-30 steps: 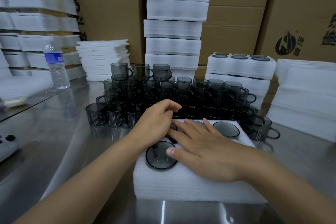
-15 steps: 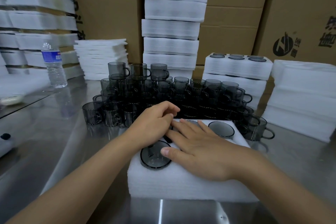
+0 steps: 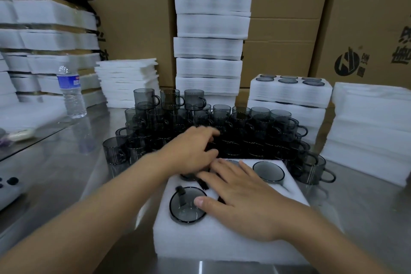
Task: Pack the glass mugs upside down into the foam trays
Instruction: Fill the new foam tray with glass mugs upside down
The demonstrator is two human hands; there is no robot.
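**Both Hands on the Tray, Little Shifted**

Barely moved from half a second before: kept both hands over the foam tray [image 3: 222,244], with only a slight tip of the view and fresh motion blur on the left hand [image 3: 191,151]. Passed, far left, a water bottle [image 3: 71,93] standing well clear on the steel table [image 3: 55,162]. Held the left hand with fingers curled over the tray's far-left pocket, above a dark mug base [image 3: 189,176] there; could not tell, through the blur, whether gripping it or merely touching. Kept the right hand [image 3: 244,200] spread flat on the foam, thumb tip resting on the upturned base of the near-left mug [image 3: 186,207]. Left a third inverted mug [image 3: 268,170] seated in the far-right pocket, close to the loose mugs [image 3: 233,122] crowded behind. Noted a packed tray [image 3: 289,87] farther right.

Risked, by judgement, knocking that glass crowd with the left knuckles, or catching a handle outside its slot and tilting a mug under pressure.

Could not see the pockets under the right palm, nor count those filled.
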